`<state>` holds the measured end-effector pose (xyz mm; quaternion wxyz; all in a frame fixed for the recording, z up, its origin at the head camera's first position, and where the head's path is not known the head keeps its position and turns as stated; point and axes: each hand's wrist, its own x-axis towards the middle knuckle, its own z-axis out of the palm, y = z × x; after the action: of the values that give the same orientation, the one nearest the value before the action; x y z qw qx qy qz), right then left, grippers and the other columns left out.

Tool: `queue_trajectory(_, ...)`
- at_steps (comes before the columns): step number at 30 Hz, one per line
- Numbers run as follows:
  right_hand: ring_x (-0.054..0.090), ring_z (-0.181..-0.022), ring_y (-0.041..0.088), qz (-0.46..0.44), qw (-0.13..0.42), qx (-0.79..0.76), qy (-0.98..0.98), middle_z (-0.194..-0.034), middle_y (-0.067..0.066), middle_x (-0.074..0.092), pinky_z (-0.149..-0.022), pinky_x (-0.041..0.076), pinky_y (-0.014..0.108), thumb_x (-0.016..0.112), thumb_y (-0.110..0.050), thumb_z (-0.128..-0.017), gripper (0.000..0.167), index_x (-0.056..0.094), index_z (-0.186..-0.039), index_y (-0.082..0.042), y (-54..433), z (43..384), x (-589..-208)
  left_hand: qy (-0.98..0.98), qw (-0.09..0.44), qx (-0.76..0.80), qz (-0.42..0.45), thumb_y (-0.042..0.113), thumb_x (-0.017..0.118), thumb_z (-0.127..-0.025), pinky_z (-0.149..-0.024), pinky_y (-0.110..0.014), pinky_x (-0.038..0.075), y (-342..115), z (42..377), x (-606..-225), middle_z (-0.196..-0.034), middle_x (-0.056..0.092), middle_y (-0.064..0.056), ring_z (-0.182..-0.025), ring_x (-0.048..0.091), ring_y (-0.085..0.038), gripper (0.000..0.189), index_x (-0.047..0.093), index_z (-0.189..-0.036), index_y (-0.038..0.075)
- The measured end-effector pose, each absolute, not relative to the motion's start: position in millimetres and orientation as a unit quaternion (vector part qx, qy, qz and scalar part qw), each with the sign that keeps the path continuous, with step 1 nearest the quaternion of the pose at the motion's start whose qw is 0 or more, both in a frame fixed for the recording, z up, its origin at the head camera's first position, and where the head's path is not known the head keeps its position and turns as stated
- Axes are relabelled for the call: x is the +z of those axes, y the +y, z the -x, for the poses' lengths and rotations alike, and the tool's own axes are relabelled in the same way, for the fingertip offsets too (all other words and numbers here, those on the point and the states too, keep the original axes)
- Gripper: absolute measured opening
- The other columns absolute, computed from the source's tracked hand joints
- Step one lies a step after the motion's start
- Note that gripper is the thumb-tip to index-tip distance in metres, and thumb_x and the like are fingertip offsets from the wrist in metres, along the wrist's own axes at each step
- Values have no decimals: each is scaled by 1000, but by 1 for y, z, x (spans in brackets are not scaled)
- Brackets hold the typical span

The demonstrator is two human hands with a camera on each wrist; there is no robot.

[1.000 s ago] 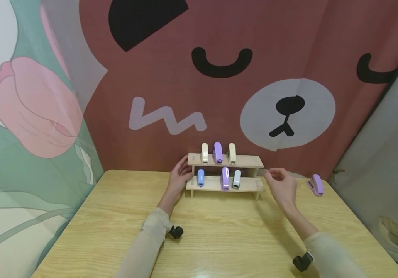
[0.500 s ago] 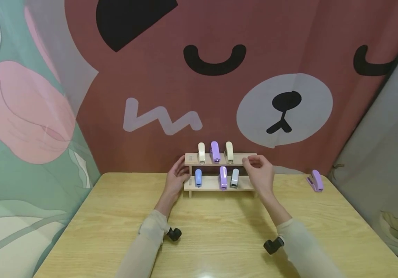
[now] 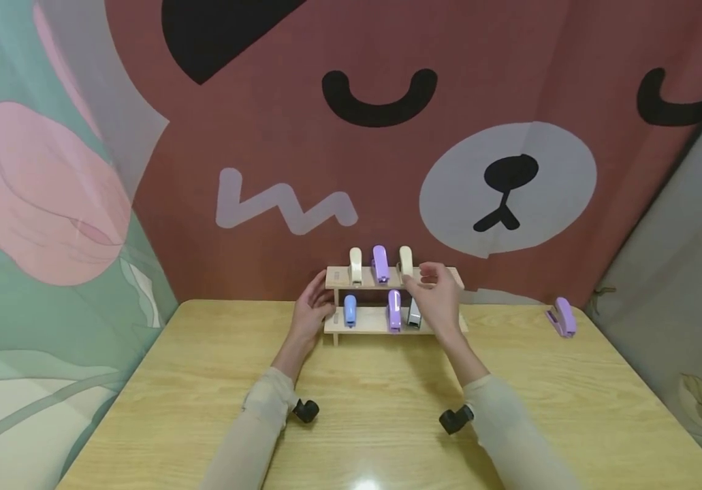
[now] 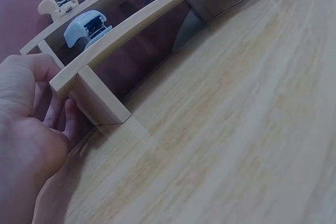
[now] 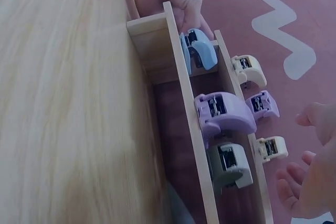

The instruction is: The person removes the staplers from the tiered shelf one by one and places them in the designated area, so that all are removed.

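left of centre in the head view, the left hand (image 3: 310, 318) holds the left end of the wooden rack (image 3: 338, 277), its fingers bent about the end upright (image 4: 100, 98); how hard it presses, i cannot tell. a light, steady hold seems right, enough to stop the rack sliding without tipping it. near the centre, last in the row on the upper shelf (image 3: 367, 275), stands the right cream stapler (image 3: 406, 258), with the right hand (image 3: 439, 299) just beside it. in the right wrist view its thumb and fingers are parted, pinching nothing, and look clear of that stapler. for a clean grip, thumb and fingertips should meet its two sides squarely, wrist kept high.

around them, from the left: the left cream stapler (image 3: 355, 265) stands on the upper shelf, the blue stapler (image 3: 350, 311) below it on the lower shelf (image 3: 375, 320). the upper purple stapler (image 3: 380, 264) is near enough to be nudged by a wide reach. beneath are the lower purple stapler (image 3: 394, 309) and the grey stapler (image 3: 415, 314), partly hidden by the right hand and likeliest to be knocked. at the right of the frame a loose purple stapler (image 3: 564, 317) rests on the table (image 3: 203, 408), well apart.
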<state>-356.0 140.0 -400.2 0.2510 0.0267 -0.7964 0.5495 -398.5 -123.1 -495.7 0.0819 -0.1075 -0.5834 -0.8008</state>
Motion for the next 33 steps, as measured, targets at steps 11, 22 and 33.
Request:
queue_trajectory(11,58,-104,33,-29,220,524,-822,-119,17,58,-84,50,43,83,-26,-84,67,55,-138,1,125,372,-403,-575,57,-804,139,-31,51,-75,-86,-29,50,-125,395,-492,-151,45,-9,-130,43,-36,99,39,-157,22)
queue_trajectory(22,56,-113,35,-24,208,494,-844,-124,22,56,-93,49,46,79,-22,-86,69,51,-142,8,126,376,-411,-591,62,-794,129,-29,52,-73,-99,-42,42,-125,391,-491,-147,50,-4,-129,47,-32,97,44,-154,26)
queue_trajectory(33,57,-108,33,-18,202,508,-837,-120,22,59,-92,49,45,80,-14,-85,60,58,-137,6,127,383,-415,-591,55,-794,130,-27,53,-73,-94,-34,46,-127,391,-493,-148,49,-5,-131,46,-31,98,42,-155,26)
